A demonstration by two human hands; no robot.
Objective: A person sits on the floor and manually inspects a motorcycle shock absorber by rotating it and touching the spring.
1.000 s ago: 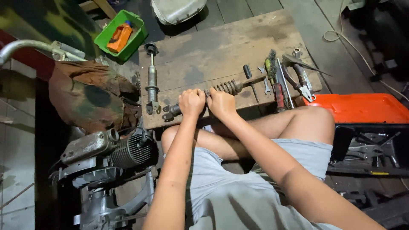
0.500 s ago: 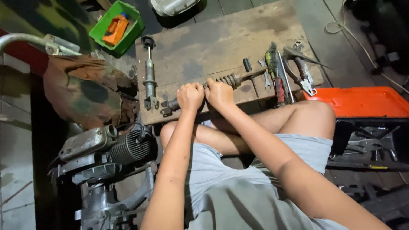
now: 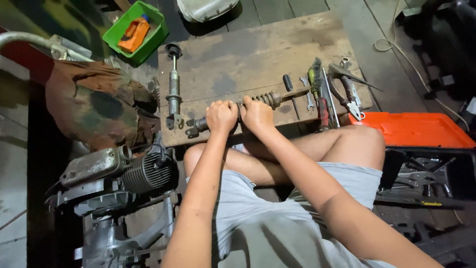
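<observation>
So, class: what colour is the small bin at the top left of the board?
Green bin, holding something orange; the head view shows it.

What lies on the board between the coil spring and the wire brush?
In the head view, a small dark-handled screwdriver and a small wrench lie between the coil spring and the wire brush.

Matt, stained wooden board [image 3: 258, 54]; dull, grimy metal shock absorber [image 3: 267, 99].

A green bin [image 3: 121, 39] holds an orange object [image 3: 134, 34]; the tool case [image 3: 416, 130] is orange, the shorts [image 3: 347, 181] grey.
</observation>
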